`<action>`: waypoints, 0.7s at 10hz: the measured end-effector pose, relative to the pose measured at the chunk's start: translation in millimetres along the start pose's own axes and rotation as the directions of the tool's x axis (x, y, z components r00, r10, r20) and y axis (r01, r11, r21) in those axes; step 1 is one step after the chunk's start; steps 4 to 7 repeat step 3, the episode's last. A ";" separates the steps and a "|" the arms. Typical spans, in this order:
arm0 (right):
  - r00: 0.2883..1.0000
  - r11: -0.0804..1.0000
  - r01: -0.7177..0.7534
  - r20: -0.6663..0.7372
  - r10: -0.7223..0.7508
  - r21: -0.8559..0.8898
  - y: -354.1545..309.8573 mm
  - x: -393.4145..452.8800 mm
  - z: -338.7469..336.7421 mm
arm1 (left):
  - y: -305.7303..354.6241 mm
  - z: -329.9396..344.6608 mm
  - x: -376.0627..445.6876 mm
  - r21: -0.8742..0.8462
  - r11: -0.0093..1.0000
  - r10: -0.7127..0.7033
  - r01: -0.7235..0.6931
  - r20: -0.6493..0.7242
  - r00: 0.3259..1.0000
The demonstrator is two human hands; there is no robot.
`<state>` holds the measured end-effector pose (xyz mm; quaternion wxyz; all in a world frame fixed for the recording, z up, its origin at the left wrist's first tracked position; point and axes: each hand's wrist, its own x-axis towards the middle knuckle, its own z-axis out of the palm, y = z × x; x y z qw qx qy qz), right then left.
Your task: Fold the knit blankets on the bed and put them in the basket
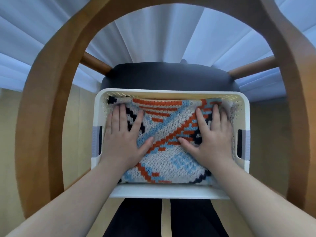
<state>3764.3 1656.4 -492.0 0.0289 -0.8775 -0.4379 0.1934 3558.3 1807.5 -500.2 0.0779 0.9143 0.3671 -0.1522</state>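
You are pressing a folded knit blanket (164, 146) down into the white perforated basket (169, 192) at the centre of the frame, and the basket is sitting on the dark seat of a wooden chair (164, 76). Your left hand (124, 139) is lying flat on the left half of the blanket with fingers spread wide, and your right hand (210, 139) is doing the same on the right half; neither is gripping anything.

The risk here seems to be the basket itself: it is overhanging the seat toward the lower edge of the frame, so heavy downward pressure near that rim could tip it off the chair. Your fingertips near the upper corners are also bunching the knit against the basket wall, which could undo the fold or leave a ridge that springs up once you let go.

The blanket is a chunky knit in cream, pale blue, orange and dark navy, with stepped diagonal bands. It is filling nearly the whole basket, lying fairly flat in the middle and slightly rumpled along the upper edge.
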 end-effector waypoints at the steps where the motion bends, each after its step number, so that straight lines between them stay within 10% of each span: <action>1: 0.995 0.998 -0.055 0.085 0.057 -0.026 -0.8 8.6 8.3 | -1.1 3.4 8.4 0.006 1.000 -0.030 0.030 0.079 0.996; 2: 0.989 0.998 -0.059 0.138 0.060 -0.016 -8.1 2.6 -8.0 | 1.2 -12.6 5.3 0.006 0.999 -0.052 0.052 0.165 0.985; 3: 0.997 0.975 -0.029 0.073 0.013 0.218 -18.3 -8.0 -60.6 | 2.9 -65.1 -3.3 -0.374 0.912 -0.098 0.171 0.206 0.974; 7: 0.997 0.975 -0.029 0.073 0.013 0.218 -18.3 -8.0 -60.6 | 2.9 -65.1 -3.3 -0.374 0.912 -0.098 0.171 0.206 0.974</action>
